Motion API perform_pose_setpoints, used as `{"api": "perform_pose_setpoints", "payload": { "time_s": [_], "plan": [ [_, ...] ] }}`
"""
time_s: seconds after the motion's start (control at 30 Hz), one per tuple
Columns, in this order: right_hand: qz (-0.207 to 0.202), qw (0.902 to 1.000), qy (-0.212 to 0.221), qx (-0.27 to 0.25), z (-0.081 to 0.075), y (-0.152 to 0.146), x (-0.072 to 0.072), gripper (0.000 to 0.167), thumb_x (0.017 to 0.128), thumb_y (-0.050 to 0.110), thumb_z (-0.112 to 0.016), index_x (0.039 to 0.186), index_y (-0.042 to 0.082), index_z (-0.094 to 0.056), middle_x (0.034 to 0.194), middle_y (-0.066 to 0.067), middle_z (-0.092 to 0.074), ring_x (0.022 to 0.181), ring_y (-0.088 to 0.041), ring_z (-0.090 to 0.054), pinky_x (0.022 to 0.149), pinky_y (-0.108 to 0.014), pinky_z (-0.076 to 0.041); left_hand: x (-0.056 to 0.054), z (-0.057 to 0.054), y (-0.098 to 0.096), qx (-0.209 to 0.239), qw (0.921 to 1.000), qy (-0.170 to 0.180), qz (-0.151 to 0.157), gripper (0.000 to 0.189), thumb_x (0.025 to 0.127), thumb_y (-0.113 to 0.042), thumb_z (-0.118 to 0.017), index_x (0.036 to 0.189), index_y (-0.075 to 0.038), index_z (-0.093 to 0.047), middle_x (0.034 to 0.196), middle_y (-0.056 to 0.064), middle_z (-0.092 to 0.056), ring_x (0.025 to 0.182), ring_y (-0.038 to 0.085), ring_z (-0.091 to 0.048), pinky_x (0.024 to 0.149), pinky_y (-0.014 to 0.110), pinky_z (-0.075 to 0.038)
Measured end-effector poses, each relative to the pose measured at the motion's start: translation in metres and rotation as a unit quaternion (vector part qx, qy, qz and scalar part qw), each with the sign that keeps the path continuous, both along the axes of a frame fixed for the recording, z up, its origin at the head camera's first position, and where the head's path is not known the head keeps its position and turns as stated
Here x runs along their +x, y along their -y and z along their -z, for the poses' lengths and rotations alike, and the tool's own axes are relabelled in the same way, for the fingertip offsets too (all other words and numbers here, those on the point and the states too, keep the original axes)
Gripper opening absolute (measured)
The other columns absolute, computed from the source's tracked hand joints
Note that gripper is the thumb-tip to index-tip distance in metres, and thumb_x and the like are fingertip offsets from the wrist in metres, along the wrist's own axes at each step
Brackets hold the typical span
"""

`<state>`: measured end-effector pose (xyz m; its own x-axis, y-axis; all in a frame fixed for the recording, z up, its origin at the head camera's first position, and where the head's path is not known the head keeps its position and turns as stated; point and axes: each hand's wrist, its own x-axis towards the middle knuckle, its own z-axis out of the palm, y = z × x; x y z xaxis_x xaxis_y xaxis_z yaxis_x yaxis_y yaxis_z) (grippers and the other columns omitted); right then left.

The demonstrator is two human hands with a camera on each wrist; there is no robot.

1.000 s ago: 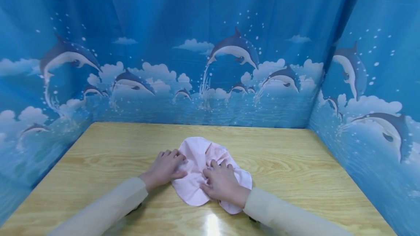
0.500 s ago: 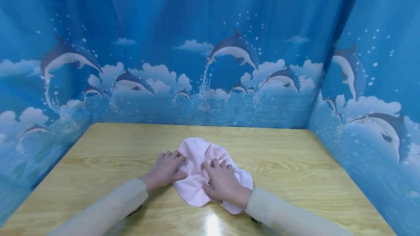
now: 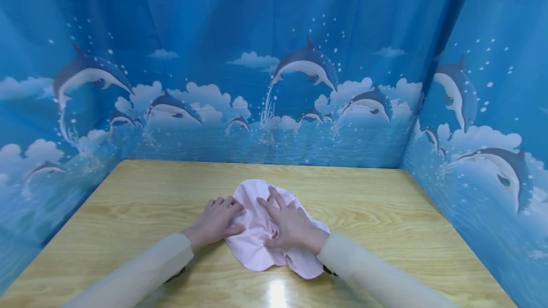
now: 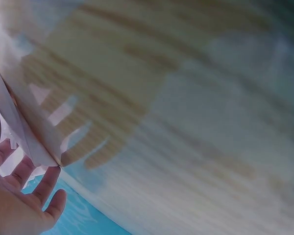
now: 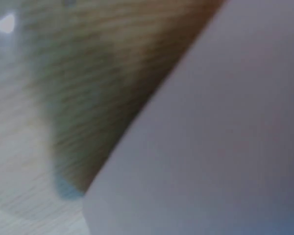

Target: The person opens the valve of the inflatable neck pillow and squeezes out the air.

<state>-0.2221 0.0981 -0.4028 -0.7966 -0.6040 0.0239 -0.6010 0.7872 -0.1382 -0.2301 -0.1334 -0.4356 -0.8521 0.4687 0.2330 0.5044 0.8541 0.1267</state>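
Nearest the lens, two pale sleeves (image 3: 141, 270) reaching in from the bottom corners, a patch of glare (image 3: 277, 293) on the wood between. Up to the left hand (image 3: 214, 222) now: fingers relaxed, slightly bent and apart, resting at the left edge of the pink cloth (image 3: 254, 217), no firm pinch to be seen. And across to the right hand (image 3: 295, 229): fingers fanned wide over the top of the cloth, thumb well out from the rest, nothing gripped by the look of it. Only blur in the right wrist view; cannot tell the fingertips' contact there. And the cloth itself: lying around the middle of the table (image 3: 364, 213), wavy-rimmed, folds bunched under and beside the right hand. For good handling, probably best to anchor lightly with the left, press flat with the right fingertips, and ease outward from those folds. Easy does it! Too hard a drag, and likely up with that left edge, in with fresh creases. Lift before shifting, rather than scraping back. Farther off, yellow wood grain, then a blue curtain (image 3: 239, 13) printed with dolphins, well apart from the hands.
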Motion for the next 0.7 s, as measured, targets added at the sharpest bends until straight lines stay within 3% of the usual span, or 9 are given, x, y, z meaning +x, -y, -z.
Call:
{"api": "perform_pose_setpoints", "payload": {
  "time_s": [0.2,0.37,0.5,0.7],
  "plan": [
    [-0.009,0.9996,-0.004,0.028,0.001,-0.002,-0.007,0.094,0.068,0.061,-0.065,0.145,0.029,-0.021,0.155,-0.005,-0.005,0.103,-0.044,-0.053,0.075,-0.047,-0.048,0.000,0.000,0.001,0.003,1.0000,-0.003,0.002,0.048,0.078,-0.053,-0.063,0.111,-0.019,-0.060,0.107,0.003,-0.055,0.096,0.024,-0.051,0.083,0.045,-0.039],
    [0.000,0.9995,0.024,0.020,0.004,-0.005,-0.012,0.091,0.067,0.063,-0.065,0.143,0.029,-0.027,0.154,-0.004,-0.012,0.117,-0.051,-0.040,0.086,-0.055,-0.042,0.000,0.002,0.001,0.003,0.9999,-0.009,0.006,0.047,0.078,-0.052,-0.063,0.111,-0.019,-0.060,0.106,0.003,-0.055,0.095,0.024,-0.050,0.083,0.045,-0.039],
    [0.001,0.9991,0.033,0.024,0.006,-0.005,-0.014,0.086,0.068,0.064,-0.063,0.140,0.029,-0.032,0.153,-0.005,-0.017,0.121,-0.047,-0.038,0.091,-0.056,-0.038,-0.001,0.002,0.001,0.002,1.0000,-0.007,0.006,0.047,0.078,-0.053,-0.063,0.111,-0.019,-0.060,0.107,0.003,-0.054,0.095,0.024,-0.050,0.083,0.045,-0.039],
    [0.001,0.9987,0.043,0.026,0.006,-0.006,-0.014,0.078,0.071,0.066,-0.059,0.137,0.030,-0.038,0.151,-0.003,-0.024,0.122,-0.038,-0.037,0.089,-0.053,-0.038,0.000,0.002,0.001,0.000,0.9999,-0.007,0.011,0.049,0.078,-0.053,-0.063,0.114,-0.020,-0.058,0.108,0.003,-0.054,0.096,0.024,-0.050,0.082,0.045,-0.039]
  ]
}}
